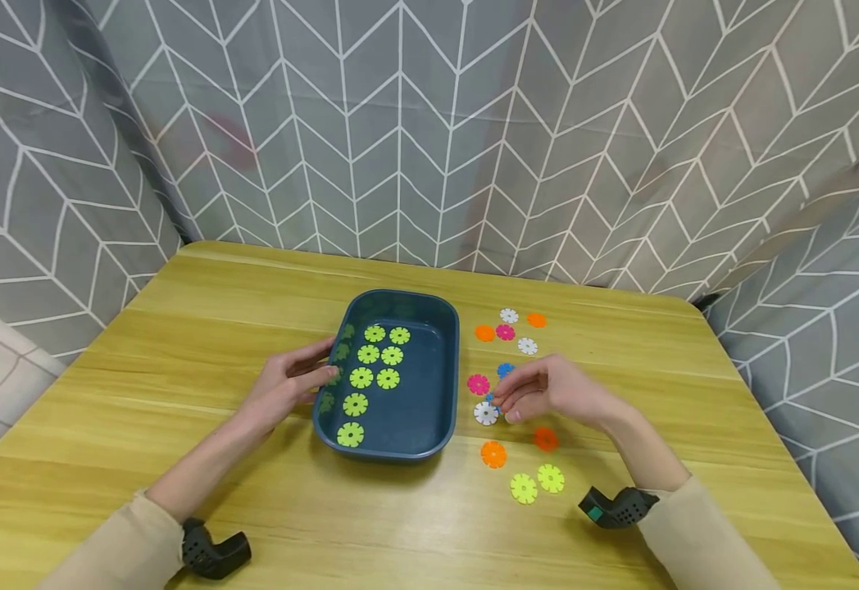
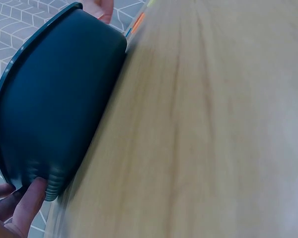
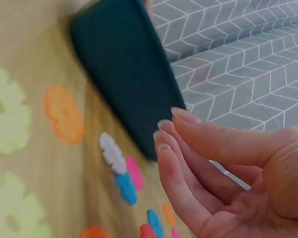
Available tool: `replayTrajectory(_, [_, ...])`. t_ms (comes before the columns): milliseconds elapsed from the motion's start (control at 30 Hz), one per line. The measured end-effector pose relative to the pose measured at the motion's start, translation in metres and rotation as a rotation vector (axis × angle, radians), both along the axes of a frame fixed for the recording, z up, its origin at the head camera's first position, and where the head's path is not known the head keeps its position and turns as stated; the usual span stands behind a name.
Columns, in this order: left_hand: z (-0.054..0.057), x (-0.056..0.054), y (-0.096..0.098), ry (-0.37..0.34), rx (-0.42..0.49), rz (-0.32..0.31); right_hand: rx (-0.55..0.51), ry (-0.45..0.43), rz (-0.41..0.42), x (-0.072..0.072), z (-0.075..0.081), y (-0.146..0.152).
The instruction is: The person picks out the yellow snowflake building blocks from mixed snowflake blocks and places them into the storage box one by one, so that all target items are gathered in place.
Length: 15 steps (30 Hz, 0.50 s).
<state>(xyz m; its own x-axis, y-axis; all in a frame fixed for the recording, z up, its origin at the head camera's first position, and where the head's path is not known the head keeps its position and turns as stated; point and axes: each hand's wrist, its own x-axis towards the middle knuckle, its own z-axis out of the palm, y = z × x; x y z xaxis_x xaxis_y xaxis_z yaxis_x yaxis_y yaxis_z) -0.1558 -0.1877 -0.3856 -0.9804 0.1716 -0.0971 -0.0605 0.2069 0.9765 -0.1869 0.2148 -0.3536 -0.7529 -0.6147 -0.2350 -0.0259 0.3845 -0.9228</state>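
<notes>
A dark blue plastic tub (image 1: 422,397) stands on the table, with several yellow-green notched discs (image 1: 361,378) lying flat in its left half. My left hand (image 1: 280,388) grips the tub's left side, thumb over the rim and fingers against the outer wall. To the right of the tub, my right hand (image 1: 551,389) hovers low over loose discs, its fingers bent towards the thumb. The right wrist view shows a gap between thumb and fingertips with nothing in it. Closest to these fingertips are a white disc (image 1: 485,413) and a blue disc (image 3: 125,188).
Pink (image 1: 478,384), orange (image 1: 493,454) and white discs (image 1: 509,315) lie scattered right of the tub. Two yellow-green discs (image 1: 524,488) are nearer the front. A patterned grey curtain (image 1: 429,131) hangs behind the wooden table (image 1: 252,287).
</notes>
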Motion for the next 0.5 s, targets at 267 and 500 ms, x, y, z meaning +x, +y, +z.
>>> replayTrajectory(267, [-0.001,-0.001,0.001,-0.007,-0.006,0.0,-0.006,-0.023,0.09,0.011,-0.012,0.016])
replayTrajectory(500, [0.0,-0.001,0.002,-0.01,-0.011,0.005,-0.031,0.03,0.179,0.015,-0.023,0.022])
